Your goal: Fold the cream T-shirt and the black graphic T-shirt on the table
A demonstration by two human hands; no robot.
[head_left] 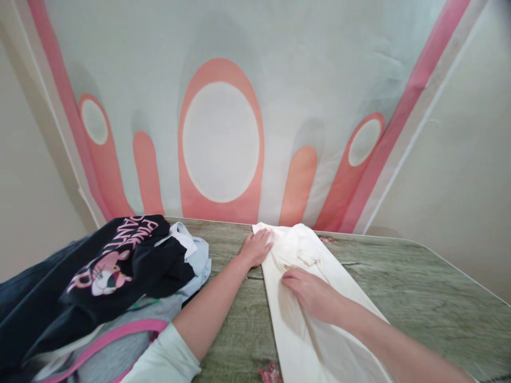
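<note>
A long white garment (293, 340), perhaps trousers, lies lengthwise on the wood-grain tabletop (239, 330), running from the back edge toward me. Its far end is bunched and wrinkled, and its near end leaves the bottom of the view. My left hand (255, 248) rests on the far left corner of the garment, fingers stretched out over the cloth. Midway along the cloth, my right hand (313, 292) has its fingers curled together on a fold. The right fingertips are partly hidden, but they appear to pinch the fabric.
On the left lies a heap of clothes: a black garment (159, 266) with a pink cartoon print, a light blue one (199, 260), and a grey one (115, 351) with pink trim. Behind the table hangs a backdrop (279, 80) with pink arches. Wood-grain surface extends to the right.
</note>
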